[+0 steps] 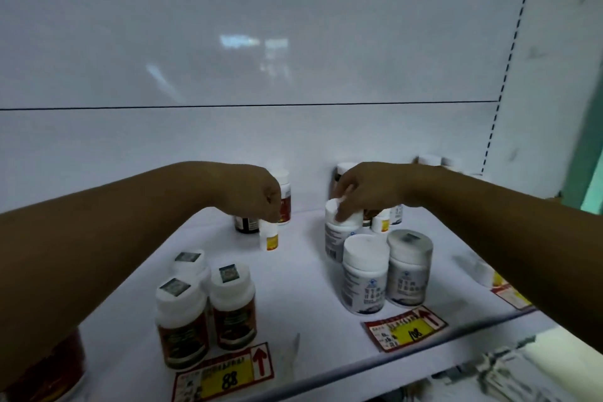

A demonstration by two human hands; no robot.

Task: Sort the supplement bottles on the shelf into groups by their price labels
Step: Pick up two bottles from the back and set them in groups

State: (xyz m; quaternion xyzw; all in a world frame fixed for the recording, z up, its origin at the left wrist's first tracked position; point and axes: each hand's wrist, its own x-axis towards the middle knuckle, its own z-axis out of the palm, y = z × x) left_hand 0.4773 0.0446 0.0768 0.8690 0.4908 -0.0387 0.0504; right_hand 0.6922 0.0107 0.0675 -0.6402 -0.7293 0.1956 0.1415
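Observation:
My left hand (pixel 257 192) pinches the cap of a small white bottle with a yellow label (pixel 270 237), held just above the white shelf (pixel 293 297). My right hand (pixel 365 192) grips the cap of a tall white bottle with a grey label (pixel 334 238) behind two similar grey-labelled bottles (pixel 364 274) (pixel 409 268). These stand behind the price label marked 108 (pixel 404 328). Three red-labelled bottles (pixel 233 303) are grouped behind the price label marked 88 (pixel 225 375).
At the back stand a dark bottle (pixel 246 224), a red-labelled bottle (pixel 285 196) and several small bottles (pixel 381 222) near the rear wall. More bottles (pixel 430 160) sit far right. A third price label (pixel 512 295) lies under my right forearm. A red jar (pixel 58 369) is at the lower left.

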